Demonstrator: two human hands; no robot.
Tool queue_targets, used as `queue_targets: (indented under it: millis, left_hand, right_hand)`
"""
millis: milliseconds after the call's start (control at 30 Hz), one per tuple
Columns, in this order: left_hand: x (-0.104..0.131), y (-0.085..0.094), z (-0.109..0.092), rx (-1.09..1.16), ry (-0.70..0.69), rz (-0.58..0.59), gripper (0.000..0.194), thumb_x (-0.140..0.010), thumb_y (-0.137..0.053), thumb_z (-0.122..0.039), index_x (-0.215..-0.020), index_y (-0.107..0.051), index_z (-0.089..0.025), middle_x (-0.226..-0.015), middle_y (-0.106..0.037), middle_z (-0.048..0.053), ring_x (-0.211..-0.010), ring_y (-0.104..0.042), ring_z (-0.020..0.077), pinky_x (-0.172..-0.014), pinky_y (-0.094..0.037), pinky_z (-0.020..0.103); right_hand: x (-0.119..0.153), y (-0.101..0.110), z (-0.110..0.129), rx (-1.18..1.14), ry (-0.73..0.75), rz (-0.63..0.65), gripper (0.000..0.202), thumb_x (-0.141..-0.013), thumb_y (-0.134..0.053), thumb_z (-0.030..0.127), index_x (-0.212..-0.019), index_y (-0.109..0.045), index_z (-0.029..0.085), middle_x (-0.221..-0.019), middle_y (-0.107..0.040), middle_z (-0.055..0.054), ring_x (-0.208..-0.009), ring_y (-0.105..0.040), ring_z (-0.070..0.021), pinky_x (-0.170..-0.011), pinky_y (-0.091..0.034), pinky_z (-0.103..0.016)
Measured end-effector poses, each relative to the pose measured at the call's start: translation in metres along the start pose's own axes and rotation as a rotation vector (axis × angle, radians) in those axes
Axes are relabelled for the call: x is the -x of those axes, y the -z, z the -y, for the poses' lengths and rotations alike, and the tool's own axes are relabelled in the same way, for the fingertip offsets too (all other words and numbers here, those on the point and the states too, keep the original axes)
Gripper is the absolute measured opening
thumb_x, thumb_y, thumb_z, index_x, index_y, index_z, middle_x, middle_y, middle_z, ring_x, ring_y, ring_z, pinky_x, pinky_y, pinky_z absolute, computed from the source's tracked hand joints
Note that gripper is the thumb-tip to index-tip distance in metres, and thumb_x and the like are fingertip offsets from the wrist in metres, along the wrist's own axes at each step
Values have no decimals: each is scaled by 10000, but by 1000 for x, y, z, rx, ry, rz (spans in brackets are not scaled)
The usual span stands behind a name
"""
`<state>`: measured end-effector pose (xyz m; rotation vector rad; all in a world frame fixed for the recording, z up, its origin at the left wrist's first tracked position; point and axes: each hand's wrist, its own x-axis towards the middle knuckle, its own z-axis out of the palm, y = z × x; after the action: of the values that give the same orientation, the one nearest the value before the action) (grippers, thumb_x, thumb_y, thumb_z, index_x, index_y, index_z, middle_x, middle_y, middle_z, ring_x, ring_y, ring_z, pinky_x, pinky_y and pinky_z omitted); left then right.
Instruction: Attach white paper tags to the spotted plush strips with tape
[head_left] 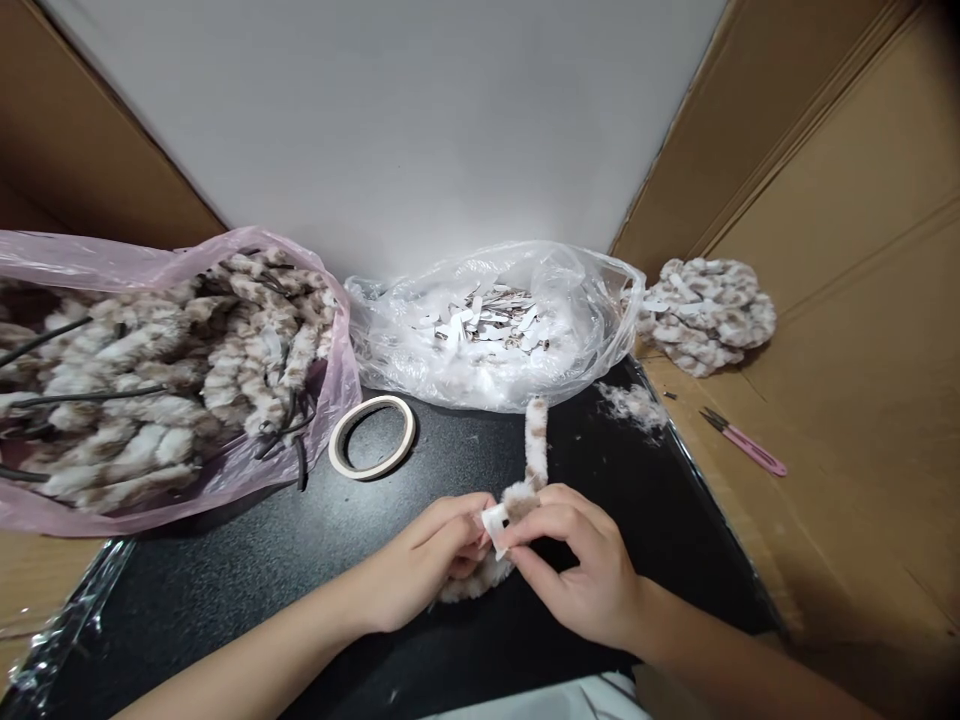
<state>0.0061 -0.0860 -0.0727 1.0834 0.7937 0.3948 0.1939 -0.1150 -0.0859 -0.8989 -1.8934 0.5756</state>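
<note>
**Q:** Where is the plush strip (535, 440)?
**A:** Right of the tape roll (334, 450), one end pointing away from the person, the rest bending down around the hands.

**Q:** State of the grip?
**A:** Left hand (421, 565) and right hand (581, 565) are both closed, pinching opposite ends of a small white piece (492, 520) against the strip. The opposed pinch probably keeps the piece flat and under control. Whether the left hand's curled fingers also clamp the strip, I cannot tell.

**Q:** Surrounding stock?
**A:** Left of the tape roll: pink bag (346, 360) of plush lengths. Beyond and right of it: clear bag (375, 360) of white tabs (487, 320). Both gape open, presumably for quick picking.

**Q:** Remaining items?
**A:** Far right of the tape roll: pink-handled snips (742, 443), likely parked within right-hand reach, and, farther back, a plush bundle (709, 315).
</note>
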Motion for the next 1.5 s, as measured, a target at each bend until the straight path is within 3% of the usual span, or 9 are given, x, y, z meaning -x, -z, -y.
queue_targets:
  millis: [167, 400, 533, 833, 967, 1100, 1200, 1300, 1500]
  left_hand:
    - [3, 2, -4, -271, -135, 101, 335, -957, -347, -421, -730, -404, -182, -653, -370, -37, -607, -346, 111, -561, -288, 233]
    - [3, 5, -9, -701, -236, 28, 326, -978, -314, -359, -716, -400, -186, -633, -414, -41, -574, -377, 107, -556, -293, 232]
    - [5, 5, -12, -860, -272, 31, 238, -958, -354, -262, -761, -463, -186, -665, -486, -38, -574, -439, 105, -555, -314, 223]
    - [1, 14, 3, -1505, -765, -369, 178, -935, -469, -243, -866, -611, -161, -683, -580, 12, -555, -530, 150, -525, -367, 269]
    - [3, 15, 11, -1396, -927, -397, 173, -918, -527, -154, -1082, -582, -147, -884, -671, 46, -711, -620, 144, -637, -463, 247]
    - [3, 15, 13, -1314, -998, -399, 95, -906, -531, -119, -966, -600, -143, -855, -682, 44, -706, -630, 133, -645, -486, 237]
    - [3, 14, 12, -1312, -1067, -402, 92, -906, -520, -111, -888, -606, -138, -827, -683, 50, -659, -610, 128, -598, -476, 240]
    - [2, 14, 12, -1343, -1134, -412, 122, -910, -499, -109, -908, -620, -127, -824, -681, 62, -621, -576, 127, -566, -461, 250]
    - [2, 11, 13, -1388, -1160, -368, 234, -943, -399, -95, -1019, -620, -90, -850, -687, 94, -655, -582, 146, -560, -461, 262]
  right_hand:
    - [2, -2, -3, 10, 6, -31, 200, -795, -627, 77, -919, -570, 223, -743, -660, -14, -692, -595, -164, -651, -493, -301]
    - [-16, 20, 5, -19, 105, 14, 312, -759, -635, 71, -1025, -557, 214, -880, -701, -51, -808, -612, -196, -749, -504, -352]
    - [-27, 19, 3, 13, -20, 253, 255, -773, -642, 123, -1003, -574, 208, -933, -687, -55, -857, -620, -201, -806, -486, -363]
    - [-17, 8, -13, 68, -129, 205, 108, -781, -603, 85, -778, -576, 189, -716, -643, -15, -697, -597, -161, -674, -450, -285]
    - [-18, 10, -11, -41, -284, 223, 125, -744, -637, 76, -758, -584, 188, -724, -654, 2, -680, -605, -140, -650, -440, -254]
    - [-25, 15, -7, -238, -529, 339, 142, -709, -704, 124, -801, -613, 183, -737, -651, 11, -691, -598, -132, -650, -433, -241]
    - [-28, 18, -10, -635, -741, 455, 287, -722, -744, 270, -943, -588, 174, -817, -667, -10, -765, -624, -146, -723, -456, -266]
    - [-31, 16, -17, -887, -948, 364, 311, -764, -714, 371, -934, -561, 160, -761, -656, -1, -668, -605, -103, -640, -439, -222]
    - [-40, 5, -22, -893, -1127, 240, 457, -551, -873, 271, -840, -537, 163, -679, -644, 35, -553, -565, -73, -533, -426, -190]
